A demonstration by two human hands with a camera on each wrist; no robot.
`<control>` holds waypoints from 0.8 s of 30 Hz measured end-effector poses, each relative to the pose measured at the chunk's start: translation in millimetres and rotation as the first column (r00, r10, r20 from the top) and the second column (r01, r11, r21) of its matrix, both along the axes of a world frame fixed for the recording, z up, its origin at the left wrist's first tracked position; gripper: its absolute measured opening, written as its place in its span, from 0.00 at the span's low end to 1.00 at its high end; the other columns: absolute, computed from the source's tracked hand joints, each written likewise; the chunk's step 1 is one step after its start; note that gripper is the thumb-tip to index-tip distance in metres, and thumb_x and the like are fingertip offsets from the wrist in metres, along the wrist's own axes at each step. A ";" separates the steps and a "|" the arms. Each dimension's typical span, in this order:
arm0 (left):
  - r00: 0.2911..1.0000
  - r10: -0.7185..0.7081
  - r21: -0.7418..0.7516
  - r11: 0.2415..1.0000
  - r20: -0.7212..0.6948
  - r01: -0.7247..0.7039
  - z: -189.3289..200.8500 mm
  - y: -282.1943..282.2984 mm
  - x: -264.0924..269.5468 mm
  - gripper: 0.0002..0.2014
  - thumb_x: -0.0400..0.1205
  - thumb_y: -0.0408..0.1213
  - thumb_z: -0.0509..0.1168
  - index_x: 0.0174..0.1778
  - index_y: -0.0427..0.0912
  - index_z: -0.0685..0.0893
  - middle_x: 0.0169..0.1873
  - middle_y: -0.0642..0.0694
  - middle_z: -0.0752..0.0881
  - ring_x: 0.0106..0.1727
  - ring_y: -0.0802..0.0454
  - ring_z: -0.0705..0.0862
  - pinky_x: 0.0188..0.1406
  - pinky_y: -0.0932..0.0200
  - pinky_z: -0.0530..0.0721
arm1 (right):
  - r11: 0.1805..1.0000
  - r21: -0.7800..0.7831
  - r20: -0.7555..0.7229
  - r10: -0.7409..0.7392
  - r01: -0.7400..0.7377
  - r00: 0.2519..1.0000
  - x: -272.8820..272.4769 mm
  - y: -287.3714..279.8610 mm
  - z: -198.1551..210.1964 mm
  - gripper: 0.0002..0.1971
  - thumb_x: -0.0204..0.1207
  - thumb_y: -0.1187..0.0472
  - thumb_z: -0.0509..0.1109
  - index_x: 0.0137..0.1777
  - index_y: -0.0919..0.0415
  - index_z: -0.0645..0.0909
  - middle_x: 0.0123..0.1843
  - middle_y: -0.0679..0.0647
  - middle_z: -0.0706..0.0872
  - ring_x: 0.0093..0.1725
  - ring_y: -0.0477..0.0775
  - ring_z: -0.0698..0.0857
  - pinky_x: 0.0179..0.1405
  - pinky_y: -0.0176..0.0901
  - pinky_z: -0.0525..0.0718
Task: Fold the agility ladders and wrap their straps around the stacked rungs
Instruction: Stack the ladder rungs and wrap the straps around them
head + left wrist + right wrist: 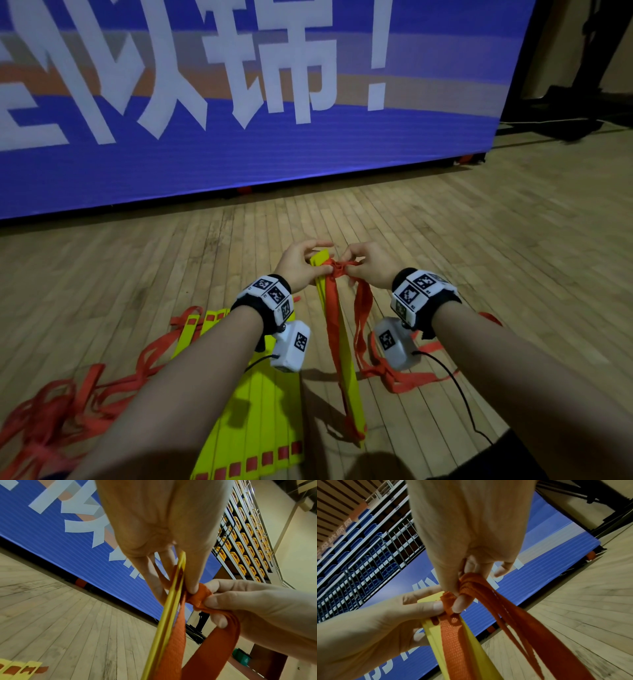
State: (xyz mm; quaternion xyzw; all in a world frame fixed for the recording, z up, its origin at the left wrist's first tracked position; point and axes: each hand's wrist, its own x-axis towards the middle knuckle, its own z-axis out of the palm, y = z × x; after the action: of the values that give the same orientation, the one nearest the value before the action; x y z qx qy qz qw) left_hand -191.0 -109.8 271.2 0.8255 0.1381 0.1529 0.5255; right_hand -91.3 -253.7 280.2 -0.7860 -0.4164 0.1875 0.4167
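Yellow stacked rungs [342,346] — pinched at top by left hand [297,265]; orange strap [334,318] knot gripped by right hand [370,263] — above wooden floor [479,240].

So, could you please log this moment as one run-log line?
left hand: grips stacked rungs | right hand: pinches orange strap at rung top | second ladder: on floor

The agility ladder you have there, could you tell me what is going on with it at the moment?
A person holds a stack of yellow rungs upright over the wooden floor. The left hand grips the stack's top end while the right hand pinches the bunched orange strap against it. Another ladder lies flat on the floor, unwrapped.
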 end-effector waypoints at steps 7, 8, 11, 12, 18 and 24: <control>0.994 -0.104 -0.145 0.984 -0.023 0.100 -1.1 6.8 -5.8 0.19 0.75 0.24 0.73 0.58 0.47 0.82 0.51 0.45 0.87 0.43 0.57 0.88 0.36 0.64 0.85 | 0.997 0.080 -0.081 0.013 -0.007 0.997 -2.3 3.0 -10.0 0.12 0.76 0.74 0.68 0.35 0.58 0.80 0.43 0.55 0.85 0.28 0.43 0.88 0.27 0.29 0.81; 0.992 -0.126 -0.169 0.978 -0.029 0.120 -0.1 7.4 -6.8 0.20 0.75 0.23 0.73 0.59 0.46 0.82 0.51 0.46 0.87 0.45 0.57 0.88 0.38 0.63 0.86 | 0.996 0.086 -0.086 0.013 -0.005 0.996 -2.3 3.0 -11.5 0.13 0.76 0.74 0.68 0.35 0.58 0.80 0.43 0.55 0.85 0.28 0.43 0.88 0.27 0.29 0.81; 0.981 -0.188 -0.206 0.963 -0.056 0.173 1.9 8.1 -9.3 0.24 0.74 0.22 0.72 0.64 0.46 0.79 0.53 0.50 0.85 0.52 0.56 0.85 0.49 0.61 0.87 | 0.995 0.095 -0.088 0.004 0.004 0.996 -0.4 2.8 -15.0 0.12 0.76 0.75 0.68 0.36 0.59 0.80 0.43 0.56 0.85 0.29 0.43 0.89 0.29 0.31 0.83; 0.977 -0.204 -0.210 0.960 -0.060 0.188 1.8 8.4 -9.6 0.26 0.74 0.21 0.72 0.65 0.46 0.78 0.54 0.50 0.84 0.53 0.56 0.84 0.52 0.61 0.86 | 0.995 0.096 -0.086 -0.001 0.010 0.996 0.6 2.9 -15.9 0.12 0.76 0.75 0.67 0.36 0.60 0.80 0.43 0.55 0.85 0.30 0.44 0.89 0.32 0.34 0.84; 0.963 -0.261 -0.266 0.935 -0.069 0.234 -0.6 8.4 -11.8 0.28 0.75 0.20 0.71 0.65 0.52 0.78 0.60 0.44 0.85 0.63 0.51 0.83 0.64 0.53 0.81 | 0.996 0.082 -0.087 -0.029 0.036 0.996 1.2 0.7 -14.9 0.13 0.78 0.74 0.67 0.36 0.58 0.78 0.44 0.56 0.85 0.30 0.42 0.88 0.37 0.35 0.85; 0.981 -0.190 -0.200 0.963 -0.034 0.179 -2.8 6.0 -9.7 0.23 0.73 0.22 0.74 0.58 0.53 0.81 0.49 0.47 0.88 0.52 0.59 0.87 0.59 0.62 0.82 | 0.998 0.064 -0.092 -0.023 0.029 0.995 -3.9 -3.5 -9.7 0.10 0.78 0.70 0.68 0.38 0.57 0.80 0.38 0.50 0.86 0.30 0.39 0.88 0.37 0.30 0.83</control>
State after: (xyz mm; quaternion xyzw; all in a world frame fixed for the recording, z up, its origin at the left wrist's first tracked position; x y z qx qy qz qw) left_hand -200.7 -103.7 268.3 0.7827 0.0889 0.0672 0.6123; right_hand -95.2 -257.2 270.5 -0.7680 -0.3924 0.2042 0.4632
